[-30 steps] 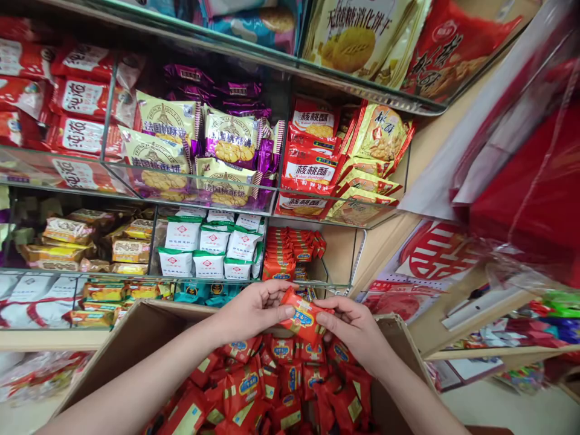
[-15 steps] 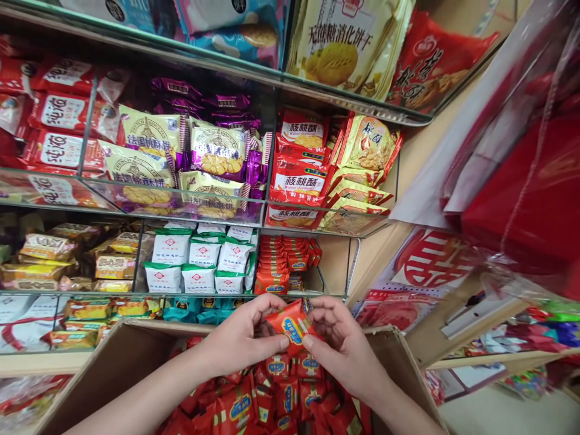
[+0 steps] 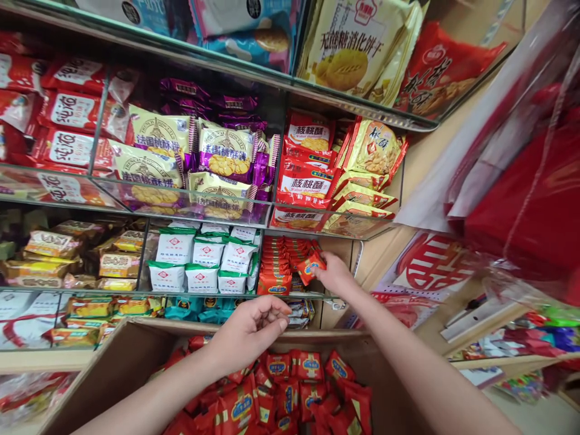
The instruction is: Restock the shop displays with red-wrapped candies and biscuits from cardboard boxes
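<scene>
My right hand (image 3: 334, 275) reaches into the lower shelf compartment and grips a small red candy packet (image 3: 310, 267) with a blue and yellow label. Just left of it, similar red packets (image 3: 275, 269) stand stacked in rows. Over the cardboard box, my left hand (image 3: 256, 326) hovers with loosely curled fingers, the thumb apart from them and nothing held. Loose red packets (image 3: 240, 405) of the same look fill the cardboard box (image 3: 129, 353) below both hands.
White-and-green packets (image 3: 202, 278) sit left of the red stacks, behind a glass shelf edge. Walnut shortbread packs (image 3: 310, 181) lie on the shelf above. A red item in clear plastic (image 3: 530, 169) hangs at the right. Teal packets (image 3: 217, 311) lie below.
My right hand has moved up and forward from the box to the shelf, carrying the red packet. My left hand has let go of that packet and stays over the box.
</scene>
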`<state>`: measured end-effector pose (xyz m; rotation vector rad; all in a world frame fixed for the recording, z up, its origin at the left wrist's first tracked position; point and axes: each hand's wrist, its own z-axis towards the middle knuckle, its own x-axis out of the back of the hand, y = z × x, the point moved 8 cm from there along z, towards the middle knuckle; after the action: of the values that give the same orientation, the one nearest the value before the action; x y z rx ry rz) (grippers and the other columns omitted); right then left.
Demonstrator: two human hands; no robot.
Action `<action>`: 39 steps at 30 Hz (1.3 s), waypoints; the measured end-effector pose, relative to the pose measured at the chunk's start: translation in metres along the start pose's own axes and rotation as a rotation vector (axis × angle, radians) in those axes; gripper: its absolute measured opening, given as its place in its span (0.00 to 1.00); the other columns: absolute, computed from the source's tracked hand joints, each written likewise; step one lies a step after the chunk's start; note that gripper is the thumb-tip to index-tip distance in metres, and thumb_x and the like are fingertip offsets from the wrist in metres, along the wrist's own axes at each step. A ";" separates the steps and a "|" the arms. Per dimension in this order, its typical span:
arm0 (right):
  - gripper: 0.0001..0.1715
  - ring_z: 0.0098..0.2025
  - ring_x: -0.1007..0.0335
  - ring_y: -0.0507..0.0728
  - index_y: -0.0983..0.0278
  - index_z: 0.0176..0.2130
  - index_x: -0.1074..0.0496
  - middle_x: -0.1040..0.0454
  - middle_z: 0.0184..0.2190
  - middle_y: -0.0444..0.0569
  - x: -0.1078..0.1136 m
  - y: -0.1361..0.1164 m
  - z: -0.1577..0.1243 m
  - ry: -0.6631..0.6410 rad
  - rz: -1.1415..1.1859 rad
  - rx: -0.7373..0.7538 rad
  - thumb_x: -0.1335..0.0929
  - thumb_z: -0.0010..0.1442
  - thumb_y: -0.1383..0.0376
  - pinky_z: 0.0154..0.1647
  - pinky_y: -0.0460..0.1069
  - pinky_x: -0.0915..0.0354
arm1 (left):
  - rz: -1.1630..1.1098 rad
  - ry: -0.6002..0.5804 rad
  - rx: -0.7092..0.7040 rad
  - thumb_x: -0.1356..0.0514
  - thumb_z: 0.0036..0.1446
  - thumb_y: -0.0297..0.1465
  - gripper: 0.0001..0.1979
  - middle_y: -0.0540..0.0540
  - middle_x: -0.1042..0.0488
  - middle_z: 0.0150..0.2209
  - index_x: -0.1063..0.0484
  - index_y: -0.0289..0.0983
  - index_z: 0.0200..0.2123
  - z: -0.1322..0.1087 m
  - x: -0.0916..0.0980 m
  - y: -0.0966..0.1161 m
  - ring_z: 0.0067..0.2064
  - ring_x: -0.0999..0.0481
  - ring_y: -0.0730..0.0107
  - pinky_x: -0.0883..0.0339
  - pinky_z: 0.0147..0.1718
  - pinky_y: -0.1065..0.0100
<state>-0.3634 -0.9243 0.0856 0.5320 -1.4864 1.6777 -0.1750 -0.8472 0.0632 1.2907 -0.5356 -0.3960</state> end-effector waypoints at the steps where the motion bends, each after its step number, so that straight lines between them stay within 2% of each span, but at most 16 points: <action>1: 0.18 0.41 0.31 0.57 0.66 0.40 0.33 0.27 0.40 0.53 -0.012 0.006 0.007 -0.058 -0.004 -0.034 0.33 0.47 0.69 0.42 0.51 0.37 | 0.017 0.002 -0.005 0.45 0.53 0.32 0.06 0.52 0.33 0.26 0.34 0.37 0.34 0.000 0.000 0.000 0.29 0.34 0.74 0.39 0.31 0.70; 5: 0.14 0.34 0.29 0.54 0.67 0.34 0.31 0.25 0.34 0.50 -0.040 0.015 0.022 -0.155 0.018 -0.085 0.31 0.43 0.71 0.34 0.46 0.35 | 0.067 -0.015 -0.013 0.46 0.54 0.32 0.05 0.52 0.34 0.27 0.34 0.37 0.33 -0.001 0.000 0.003 0.29 0.34 0.74 0.40 0.31 0.71; 10: 0.12 0.34 0.29 0.57 0.67 0.30 0.30 0.24 0.31 0.51 -0.043 0.019 0.029 -0.172 -0.045 -0.085 0.29 0.40 0.70 0.34 0.49 0.35 | 0.123 -0.022 0.012 0.47 0.54 0.33 0.06 0.52 0.33 0.26 0.34 0.37 0.32 -0.001 0.001 0.003 0.28 0.34 0.74 0.39 0.30 0.71; 15: 0.13 0.30 0.28 0.55 0.65 0.33 0.30 0.24 0.29 0.47 -0.046 0.030 0.029 -0.192 -0.040 -0.103 0.29 0.43 0.68 0.30 0.48 0.33 | 0.172 -0.017 0.017 0.47 0.53 0.32 0.07 0.49 0.31 0.27 0.32 0.36 0.32 0.000 0.001 0.004 0.29 0.33 0.72 0.38 0.30 0.71; 17: 0.18 0.33 0.28 0.57 0.66 0.36 0.31 0.24 0.32 0.49 -0.046 0.033 0.029 -0.170 -0.056 -0.107 0.28 0.42 0.66 0.32 0.49 0.33 | 0.185 -0.016 0.020 0.47 0.53 0.32 0.07 0.49 0.31 0.28 0.32 0.35 0.33 0.000 0.001 0.004 0.30 0.32 0.72 0.37 0.30 0.71; 21: 0.44 0.44 0.31 0.65 0.73 0.48 0.41 0.28 0.41 0.61 -0.044 0.030 0.029 -0.124 -0.103 -0.115 0.26 0.34 0.62 0.41 0.54 0.35 | 0.218 -0.003 0.001 0.47 0.53 0.32 0.07 0.49 0.31 0.28 0.32 0.35 0.32 -0.001 0.002 0.006 0.30 0.33 0.73 0.37 0.30 0.71; 23: 0.51 0.45 0.32 0.66 0.74 0.51 0.46 0.30 0.43 0.63 -0.043 0.025 0.029 -0.124 -0.141 -0.100 0.25 0.32 0.60 0.43 0.55 0.36 | 0.229 -0.004 -0.010 0.47 0.53 0.31 0.07 0.49 0.31 0.27 0.32 0.35 0.32 -0.001 0.002 0.007 0.30 0.33 0.73 0.37 0.30 0.71; 28: 0.48 0.45 0.32 0.66 0.72 0.49 0.46 0.29 0.41 0.63 -0.051 0.007 0.037 -0.176 -0.320 0.027 0.26 0.35 0.54 0.41 0.53 0.36 | 0.237 -0.009 -0.024 0.47 0.53 0.32 0.08 0.48 0.30 0.28 0.31 0.35 0.33 -0.001 0.002 0.008 0.30 0.32 0.73 0.37 0.30 0.71; 33: 0.48 0.44 0.31 0.66 0.71 0.49 0.46 0.29 0.41 0.63 -0.059 0.010 0.045 -0.196 -0.348 0.013 0.26 0.35 0.53 0.41 0.52 0.36 | 0.221 -0.011 -0.041 0.46 0.53 0.32 0.07 0.50 0.31 0.27 0.31 0.35 0.32 0.002 0.003 0.008 0.29 0.33 0.74 0.37 0.29 0.72; 39: 0.51 0.46 0.32 0.67 0.72 0.50 0.47 0.29 0.42 0.63 -0.052 0.007 0.038 -0.215 -0.360 -0.013 0.26 0.33 0.55 0.41 0.52 0.36 | 0.200 -0.032 -0.006 0.47 0.53 0.31 0.07 0.48 0.30 0.28 0.32 0.35 0.33 0.004 0.002 0.006 0.30 0.31 0.72 0.35 0.31 0.69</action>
<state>-0.3466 -0.9760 0.0503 0.9375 -1.4464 1.3611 -0.1754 -0.8502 0.0702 1.2142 -0.6832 -0.2517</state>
